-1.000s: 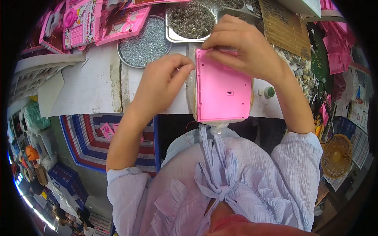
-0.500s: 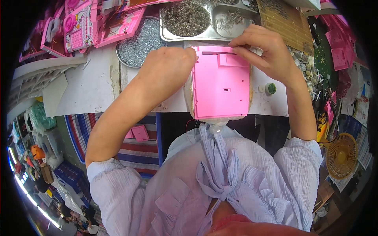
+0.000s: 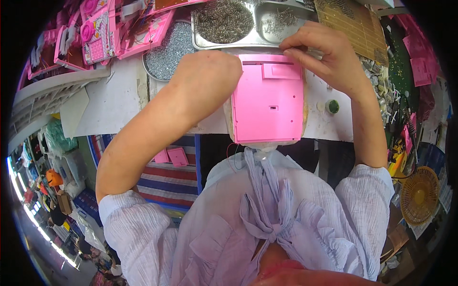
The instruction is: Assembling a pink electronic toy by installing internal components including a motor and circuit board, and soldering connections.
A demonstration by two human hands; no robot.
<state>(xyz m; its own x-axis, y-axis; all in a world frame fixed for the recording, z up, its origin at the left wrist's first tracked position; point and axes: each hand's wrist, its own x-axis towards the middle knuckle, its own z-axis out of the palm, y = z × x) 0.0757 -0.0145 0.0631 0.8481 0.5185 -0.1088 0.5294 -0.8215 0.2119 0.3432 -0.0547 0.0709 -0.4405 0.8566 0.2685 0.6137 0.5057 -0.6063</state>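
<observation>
L hand [image 3: 211, 71] curled, R hand [image 3: 329, 57] near-pinched at pink plastic casing [image 3: 268, 117]; can't tell grips. Uneven push might tilt it!

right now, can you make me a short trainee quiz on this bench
1. Which lie in the left compartment of the divided silver metal tray: A) glass marbles, B) small coiled metal springs, C) wooden pegs?
2. True or false: the small round green object is right of the flat pink plastic panel.
3. Which of the person's hands is nearer the panel's far left corner?

Key: 1. B; 2. true; 3. the left hand.
</observation>
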